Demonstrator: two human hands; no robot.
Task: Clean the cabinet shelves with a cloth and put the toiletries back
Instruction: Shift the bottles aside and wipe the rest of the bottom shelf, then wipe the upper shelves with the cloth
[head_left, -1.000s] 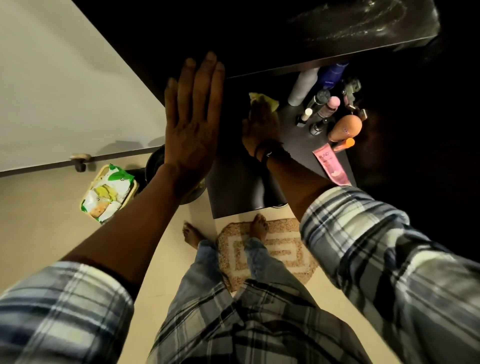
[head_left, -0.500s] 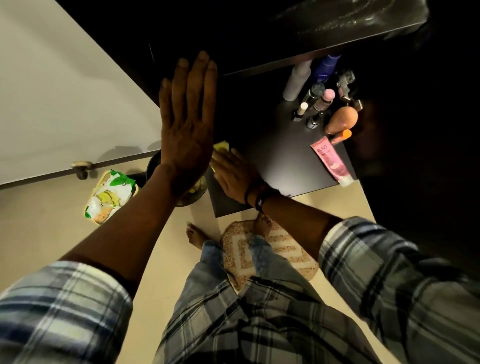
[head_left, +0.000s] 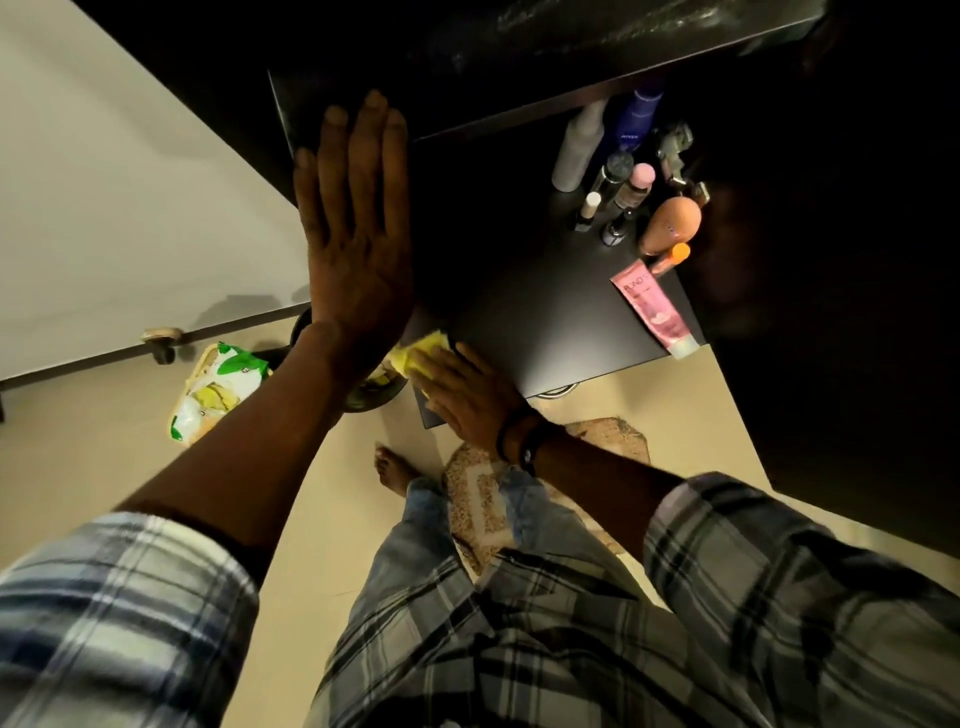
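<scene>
Since one second ago your right hand (head_left: 467, 402) has swept the yellow cloth (head_left: 415, 356) from the back of the shelf (head_left: 545, 312) to its front left corner; in the last half second it barely shifted. Fingers lie flat and spread, pressing the cloth down rather than clutching it. Only a crumpled edge of the cloth shows past your fingertips, poking toward the left cabinet wall; its long axis cannot be judged.

Your left hand (head_left: 356, 249) is open, palm flat against the dark cabinet side panel (head_left: 332, 67), holding nothing. Likely purpose: bracing yourself while you lean in.

Toiletries stand crowded at the shelf's far right: white bottle (head_left: 579, 148), blue bottle (head_left: 639, 117), several small vials, a peach bottle (head_left: 670, 223). This probably keeps the wiped area free. The pink tube (head_left: 652, 306) lies flat, long axis running diagonally, cap toward the front right edge.

Judgement: wiping in progress; area under the toiletries not yet reached.
</scene>
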